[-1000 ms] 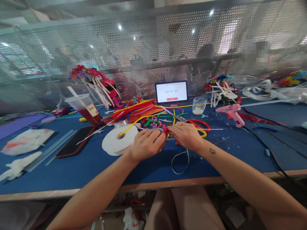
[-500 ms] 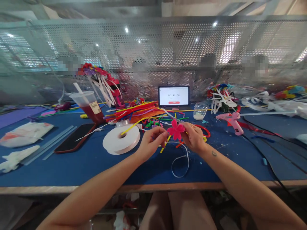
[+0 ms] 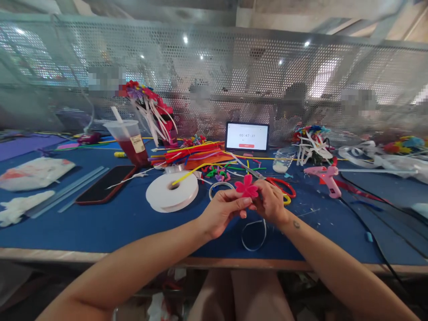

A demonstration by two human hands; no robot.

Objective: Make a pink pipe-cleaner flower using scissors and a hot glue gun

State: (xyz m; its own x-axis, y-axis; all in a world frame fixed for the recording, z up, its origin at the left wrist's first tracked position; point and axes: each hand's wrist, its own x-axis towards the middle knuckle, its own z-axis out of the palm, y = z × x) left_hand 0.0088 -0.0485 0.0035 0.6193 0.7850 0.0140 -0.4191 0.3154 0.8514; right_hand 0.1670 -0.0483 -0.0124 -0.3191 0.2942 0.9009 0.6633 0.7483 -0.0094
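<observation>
A small pink flower cut from foam sheet (image 3: 246,187) is pinched between my left hand (image 3: 222,212) and my right hand (image 3: 270,203), just above the blue table mat. Fingertips of both hands press its lower petals. A thin white ribbon loop (image 3: 254,235) lies on the mat below my hands. To the left of my left hand stands a wide white ribbon roll (image 3: 171,189). Steel scissors with red handles (image 3: 264,179) lie just beyond my right hand.
Beyond my hands lie colored pipe cleaners (image 3: 190,155) and a tablet showing a timer (image 3: 247,137). A pink glue gun (image 3: 324,179) sits right, a phone (image 3: 105,183) and a plastic cup (image 3: 130,142) left. Blurred people sit behind a perforated metal screen (image 3: 214,58).
The flower, mostly hidden between my hands a second ago, now shows fully with its petals spread. My hands have drawn slightly toward me, and the view has tilted a little.
</observation>
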